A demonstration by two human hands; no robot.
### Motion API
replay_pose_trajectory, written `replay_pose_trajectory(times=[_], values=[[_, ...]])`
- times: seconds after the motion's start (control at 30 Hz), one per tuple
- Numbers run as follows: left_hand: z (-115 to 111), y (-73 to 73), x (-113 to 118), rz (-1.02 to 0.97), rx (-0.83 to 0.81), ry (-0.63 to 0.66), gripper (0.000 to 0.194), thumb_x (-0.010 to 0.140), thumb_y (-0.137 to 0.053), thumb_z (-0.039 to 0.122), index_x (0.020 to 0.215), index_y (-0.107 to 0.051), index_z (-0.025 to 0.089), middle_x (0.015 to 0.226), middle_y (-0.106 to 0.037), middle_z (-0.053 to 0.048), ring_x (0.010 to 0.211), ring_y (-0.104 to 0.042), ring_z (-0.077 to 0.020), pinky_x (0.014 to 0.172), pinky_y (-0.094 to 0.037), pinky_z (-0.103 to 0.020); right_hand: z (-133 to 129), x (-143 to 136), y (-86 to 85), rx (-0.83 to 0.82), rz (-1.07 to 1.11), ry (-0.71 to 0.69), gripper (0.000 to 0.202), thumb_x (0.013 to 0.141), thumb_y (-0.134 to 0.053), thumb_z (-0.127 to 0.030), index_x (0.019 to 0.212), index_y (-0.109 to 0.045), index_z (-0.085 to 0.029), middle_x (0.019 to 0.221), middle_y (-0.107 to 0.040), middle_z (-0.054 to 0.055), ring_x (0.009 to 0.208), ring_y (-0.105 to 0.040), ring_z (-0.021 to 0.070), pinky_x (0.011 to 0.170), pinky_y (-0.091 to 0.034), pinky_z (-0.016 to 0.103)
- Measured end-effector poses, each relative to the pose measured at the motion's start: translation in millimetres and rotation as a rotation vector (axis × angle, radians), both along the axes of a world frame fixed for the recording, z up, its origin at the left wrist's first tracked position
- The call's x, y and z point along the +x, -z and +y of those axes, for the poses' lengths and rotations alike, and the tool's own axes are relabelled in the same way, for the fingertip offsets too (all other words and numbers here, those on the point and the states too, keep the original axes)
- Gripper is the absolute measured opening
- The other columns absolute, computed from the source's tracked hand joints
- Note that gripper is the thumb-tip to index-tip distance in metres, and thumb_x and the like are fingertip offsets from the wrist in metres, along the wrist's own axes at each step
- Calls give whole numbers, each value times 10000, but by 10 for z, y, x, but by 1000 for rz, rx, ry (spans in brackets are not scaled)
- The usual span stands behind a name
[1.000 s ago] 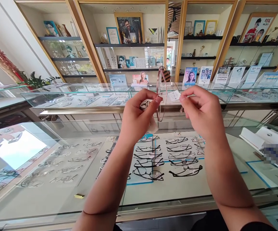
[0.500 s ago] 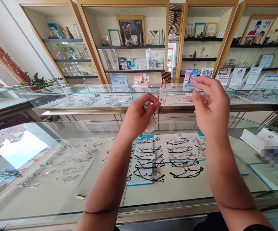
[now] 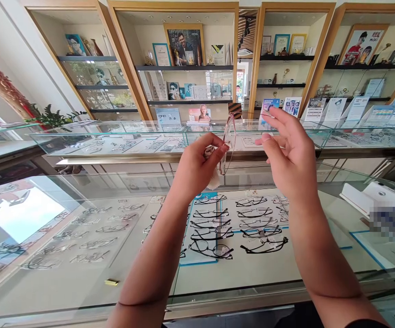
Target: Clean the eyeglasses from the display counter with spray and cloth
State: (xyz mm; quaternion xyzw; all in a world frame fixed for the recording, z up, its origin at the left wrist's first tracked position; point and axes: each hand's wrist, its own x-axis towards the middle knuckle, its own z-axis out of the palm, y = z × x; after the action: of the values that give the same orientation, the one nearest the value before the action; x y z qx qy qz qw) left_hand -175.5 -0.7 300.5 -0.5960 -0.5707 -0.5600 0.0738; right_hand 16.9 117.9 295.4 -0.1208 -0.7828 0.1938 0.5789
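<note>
My left hand (image 3: 200, 161) pinches a pair of thin-rimmed eyeglasses (image 3: 230, 155) between thumb and forefinger, holding it up over the glass counter. The glasses are turned nearly edge-on, with a pinkish tint along the rim. A pale cloth (image 3: 214, 182) hangs below the same hand, partly hidden by the fingers. My right hand (image 3: 289, 152) is raised to the right of the glasses, apart from them. Its fingers are spread and nothing shows between them.
Below my hands, a glass display counter (image 3: 149, 291) holds rows of eyeglass frames (image 3: 211, 248). A small gold object (image 3: 111, 282) lies at the left. A white device (image 3: 371, 198) stands at the right. A second glass showcase (image 3: 122, 157) and wooden shelves (image 3: 184, 67) stand beyond.
My right hand has moved slightly left, closer to the eyeglasses. The glasses have turned a little in my left hand, which stays nearly in place. The view has shifted slightly.
</note>
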Motion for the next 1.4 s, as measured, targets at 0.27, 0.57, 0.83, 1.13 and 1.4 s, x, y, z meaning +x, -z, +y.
replay_pose_trajectory(times=[0.27, 0.57, 0.83, 1.13, 1.4], values=[[-1, -15, 155, -28, -78, 25, 142, 1045, -670, 323, 929, -674, 242, 633, -534, 49, 515, -360, -101, 511, -291, -294, -136, -77, -7, -23, -41, -41, 595, 1132, -549, -470, 1708, -487, -334, 1725, -595, 129, 1386, -745, 376, 787, -716, 405], [18, 4, 290, 15, -72, 57, 158, 1055, -619, 253, 898, -611, 239, 615, -525, 59, 535, -426, -105, 544, -335, -284, -204, -96, -19, -44, -73, -66, 642, 1106, -592, -465, 1723, -490, -323, 1740, -577, 127, 1269, -785, 354, 766, -718, 416], [60, 8, 225, -55, 88, -53, 140, 1019, -692, 290, 893, -674, 230, 742, -671, 17, 617, -514, -125, 595, -419, -288, -247, -131, -16, 89, -44, -35, 508, 1089, -608, -370, 1594, -569, -327, 1691, -593, 119, 1224, -769, 303, 865, -715, 453], [44, 0, 203, -69, 135, -72, 147, 1009, -720, 277, 872, -685, 236, 695, -624, 29, 601, -486, -123, 573, -403, -290, -280, -182, -14, 182, -150, 40, 355, 1098, -577, -289, 1410, -744, -267, 1591, -636, 155, 1246, -750, 328, 1079, -662, 573], [41, 3, 186, -88, 135, -117, 166, 1029, -705, 342, 893, -666, 254, 683, -601, 27, 596, -460, -137, 581, -395, -311, -318, -150, -63, 119, -203, 105, 396, 1082, -596, -294, 1445, -754, -307, 1596, -644, 131, 1371, -697, 377, 1094, -644, 593]])
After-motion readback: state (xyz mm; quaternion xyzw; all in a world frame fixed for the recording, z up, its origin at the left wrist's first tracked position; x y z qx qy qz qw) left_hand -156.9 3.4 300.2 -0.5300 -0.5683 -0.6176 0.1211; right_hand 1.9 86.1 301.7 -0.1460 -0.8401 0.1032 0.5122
